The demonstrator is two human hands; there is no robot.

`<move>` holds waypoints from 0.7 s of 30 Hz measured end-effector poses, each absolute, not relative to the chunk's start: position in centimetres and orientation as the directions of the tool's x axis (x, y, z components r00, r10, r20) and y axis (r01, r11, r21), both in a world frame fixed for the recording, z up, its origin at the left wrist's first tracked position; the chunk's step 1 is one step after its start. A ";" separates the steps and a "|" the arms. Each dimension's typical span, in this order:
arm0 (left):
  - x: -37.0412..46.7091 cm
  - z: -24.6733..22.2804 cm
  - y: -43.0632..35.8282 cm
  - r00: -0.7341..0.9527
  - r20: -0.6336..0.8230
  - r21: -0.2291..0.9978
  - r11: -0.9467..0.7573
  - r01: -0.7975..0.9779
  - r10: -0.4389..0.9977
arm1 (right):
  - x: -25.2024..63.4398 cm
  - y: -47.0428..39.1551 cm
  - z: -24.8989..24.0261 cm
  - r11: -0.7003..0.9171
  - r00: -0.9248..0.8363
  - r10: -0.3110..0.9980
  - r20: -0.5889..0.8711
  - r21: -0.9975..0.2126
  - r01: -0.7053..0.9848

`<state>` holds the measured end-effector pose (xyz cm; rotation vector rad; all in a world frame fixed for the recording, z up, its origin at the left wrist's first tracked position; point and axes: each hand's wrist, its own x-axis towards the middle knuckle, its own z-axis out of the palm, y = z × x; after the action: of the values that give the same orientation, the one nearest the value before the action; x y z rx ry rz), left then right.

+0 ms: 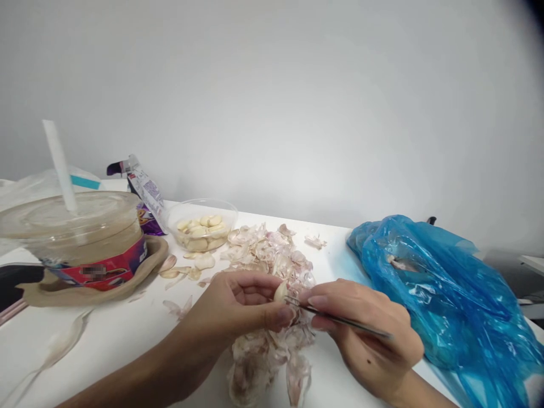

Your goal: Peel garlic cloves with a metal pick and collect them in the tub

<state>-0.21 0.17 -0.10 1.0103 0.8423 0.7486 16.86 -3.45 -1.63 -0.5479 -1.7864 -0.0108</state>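
Pinching a pale garlic clove [280,292] between thumb and fingertips of the left hand [242,303], holding it above a heap of papery garlic skins [272,258] on the white table [323,362]. Gripping a slim metal tool [357,324] (tweezers or a narrow blade, too small to tell) in the right hand [378,309], closing thumb and fingers on the shaft and touching the tip to the clove. Facing a clear plastic bowl [233,221] of peeled cloves [199,232] near the table's far edge, just beside the heap. Seeing a lidded drink cup [113,263] with a white straw [59,164] sitting in a cardboard holder [159,258] toward the left edge, and a purple snack wrapper [147,190] standing beside the bowl. Noting a blue plastic bag [425,289] sprawling toward the right edge.
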 end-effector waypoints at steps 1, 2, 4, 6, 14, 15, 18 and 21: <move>-0.3 -0.1 0.2 0.484 -0.248 0.923 0.356 -0.146 0.839 | 16.9 -3.4 -1.6 0.894 -0.193 0.351 0.917 -0.267 0.359; -0.3 -0.1 0.2 0.488 -0.251 0.920 0.362 -0.148 0.836 | 16.9 -3.4 -1.5 0.900 -0.203 0.343 0.917 -0.259 0.352; -0.4 -0.1 0.3 0.483 -0.254 0.918 0.366 -0.153 0.838 | 16.8 -3.4 -1.4 0.908 -0.218 0.331 0.918 -0.247 0.339; -0.4 -0.2 0.3 0.474 -0.248 0.918 0.361 -0.163 0.845 | 16.8 -3.4 -1.2 0.910 -0.226 0.333 0.916 -0.249 0.333; -0.4 -0.6 0.5 0.480 -0.233 0.930 0.339 -0.144 0.846 | 16.7 -3.6 -1.1 0.903 -0.228 0.343 0.911 -0.253 0.347; -0.4 -0.6 0.5 0.477 -0.236 0.929 0.340 -0.143 0.847 | 16.8 -3.5 -1.2 0.901 -0.228 0.347 0.910 -0.255 0.351; -0.4 -0.5 0.5 0.458 -0.238 0.930 0.337 -0.148 0.857 | 16.8 -3.5 -1.3 0.900 -0.212 0.338 0.917 -0.249 0.358; -0.5 -0.5 0.5 0.426 -0.239 0.933 0.328 -0.147 0.873 | 16.7 -3.5 -1.2 0.909 -0.201 0.316 0.927 -0.235 0.346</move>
<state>-0.45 0.46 -0.46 1.0108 0.8828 0.7954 16.73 -3.48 -1.22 -0.4957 -1.7994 -0.0290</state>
